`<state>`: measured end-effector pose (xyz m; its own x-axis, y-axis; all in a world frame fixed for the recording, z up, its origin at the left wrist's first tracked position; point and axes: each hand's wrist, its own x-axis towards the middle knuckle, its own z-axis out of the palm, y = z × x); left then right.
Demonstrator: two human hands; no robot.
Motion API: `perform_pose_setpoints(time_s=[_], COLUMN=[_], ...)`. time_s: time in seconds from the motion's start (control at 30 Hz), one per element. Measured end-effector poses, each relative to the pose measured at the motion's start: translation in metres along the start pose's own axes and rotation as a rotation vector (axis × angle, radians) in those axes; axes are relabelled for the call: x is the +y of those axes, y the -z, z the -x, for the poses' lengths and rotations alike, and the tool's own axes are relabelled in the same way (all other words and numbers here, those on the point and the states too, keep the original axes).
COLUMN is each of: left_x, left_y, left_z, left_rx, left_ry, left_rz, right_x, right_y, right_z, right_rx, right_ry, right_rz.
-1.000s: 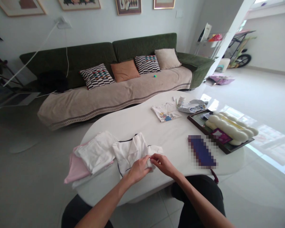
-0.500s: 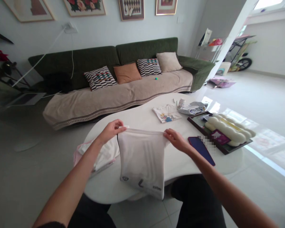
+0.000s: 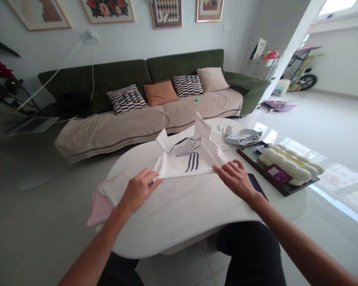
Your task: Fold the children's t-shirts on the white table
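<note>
A white T-shirt point(image 3: 207, 157) with dark stripes and dark lettering is stretched between my hands above the white table point(image 3: 179, 214). Its sleeves and far end fly up, away from me. My left hand point(image 3: 139, 186) pinches the near left corner, and my right hand point(image 3: 236, 178) grips the near right corner. Beside my left forearm lies a pile of pink and white clothes point(image 3: 103, 206), partly covered by that arm. Behind the T-shirt, a folded white garment point(image 3: 220, 140) shows only in part. A dark blue phone point(image 3: 256, 186) is half hidden by my right wrist.
A dark tray point(image 3: 279, 186) holding a puffy cream-coloured object point(image 3: 290, 163) stands on the table's right side. Crumpled silvery packaging point(image 3: 243, 136) lies near the far right edge. Beyond the table is a green sofa point(image 3: 185, 63) with cushions. My knees are under the near edge.
The T-shirt hung down toward me from my raised hands; now it swings out away from me, showing its stripes and lettering. Both hands have moved lower and slightly nearer me.
</note>
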<state>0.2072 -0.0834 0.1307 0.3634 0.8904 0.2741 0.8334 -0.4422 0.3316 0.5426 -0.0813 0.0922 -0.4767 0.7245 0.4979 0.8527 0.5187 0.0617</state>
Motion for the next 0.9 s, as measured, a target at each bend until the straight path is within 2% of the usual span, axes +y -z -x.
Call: perform_pose_setpoints(time_s=[0.1,0.17,0.23,0.3,0.43,0.5,0.57,0.63,0.73,0.77,0.83,0.9], left_x=[-0.008,-0.016,-0.029,-0.047,-0.094,-0.114,-0.129,-0.143,-0.172,-0.183,-0.207,-0.227], left_y=[-0.072,-0.105,-0.123,-0.131,-0.133,-0.131,-0.124,-0.109,-0.074,-0.064,-0.049,-0.046], left_z=[0.052,0.074,0.077,0.065,0.031,0.027,0.034,0.044,0.058,0.061,0.064,0.064], left_rx=[-0.322,-0.544,-0.604,-0.490,-0.161,-0.129,-0.162,-0.118,0.118,0.163,0.131,-0.007], left_ry=[0.180,0.242,0.299,0.336,0.417,0.450,0.434,0.445,0.601,0.661,0.757,0.814], left_rz=[0.085,0.158,0.193,0.168,-0.136,-0.290,-0.336,-0.318,-0.318,-0.322,-0.319,-0.299], right_x=[-0.015,-0.024,-0.030,-0.035,-0.050,-0.058,-0.065,-0.068,-0.067,-0.067,-0.066,-0.067], right_y=[-0.053,-0.075,-0.088,-0.095,-0.108,-0.117,-0.123,-0.128,-0.131,-0.131,-0.132,-0.133], right_z=[0.064,0.094,0.109,0.110,0.096,0.092,0.092,0.096,0.101,0.102,0.102,0.101], right_rx=[-0.252,-0.356,-0.391,-0.362,-0.296,-0.306,-0.314,-0.313,-0.296,-0.291,-0.285,-0.277], right_ry=[-0.053,-0.118,-0.193,-0.276,-0.376,-0.388,-0.396,-0.399,-0.402,-0.403,-0.408,-0.418], right_rz=[-0.161,-0.224,-0.261,-0.283,-0.324,-0.319,-0.303,-0.303,-0.320,-0.325,-0.330,-0.326])
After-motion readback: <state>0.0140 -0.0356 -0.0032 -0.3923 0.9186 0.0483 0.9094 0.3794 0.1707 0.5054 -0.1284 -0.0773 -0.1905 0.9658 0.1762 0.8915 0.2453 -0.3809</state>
